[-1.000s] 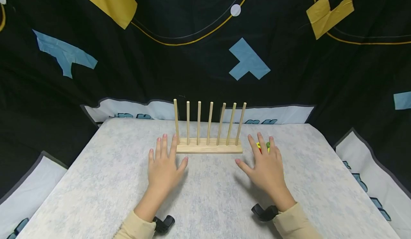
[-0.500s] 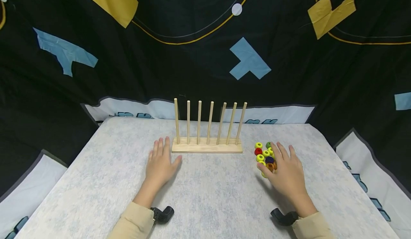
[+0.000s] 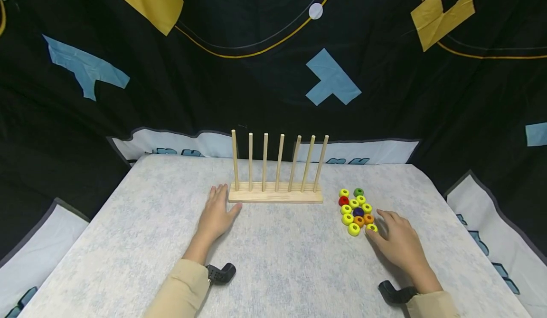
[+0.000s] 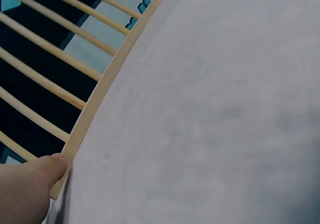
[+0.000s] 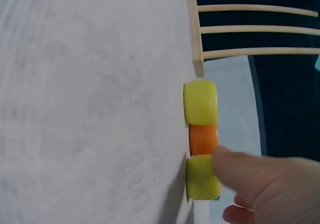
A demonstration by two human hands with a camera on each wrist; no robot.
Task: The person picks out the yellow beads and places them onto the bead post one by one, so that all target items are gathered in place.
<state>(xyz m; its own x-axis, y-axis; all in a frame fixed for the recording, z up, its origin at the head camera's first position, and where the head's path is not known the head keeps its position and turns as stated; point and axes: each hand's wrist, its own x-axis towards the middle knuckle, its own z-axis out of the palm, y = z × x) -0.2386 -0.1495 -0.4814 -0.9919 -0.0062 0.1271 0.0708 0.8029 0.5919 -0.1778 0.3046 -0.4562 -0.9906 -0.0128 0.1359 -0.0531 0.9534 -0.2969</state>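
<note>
A wooden peg rack [image 3: 275,196] with several upright dowels stands at the middle back of the table. My left hand [image 3: 213,218] rests beside its left end. The left thumb [image 4: 47,169] overlaps that end of the base in the left wrist view; whether it touches is unclear. Over at the right, several ring-shaped beads lie in a cluster, among them a red bead [image 3: 344,201], a green bead [image 3: 358,192] and a purple bead [image 3: 358,212]. My right hand [image 3: 401,242] is at the cluster's near right edge, its thumb against a yellow bead [image 5: 202,178], index finger apart from it.
A pale mottled cloth covers the table [image 3: 282,261]. Behind it hangs a black curtain [image 3: 239,95] with yellow and blue patches. Black wrist-worn devices sit below both hands, such as the right wrist device [image 3: 395,293].
My right hand has moved right and nearer from above the beads, uncovering the cluster, and its thumb has come to a yellow bead. My left hand has shifted slightly, staying by the rack's left end.
</note>
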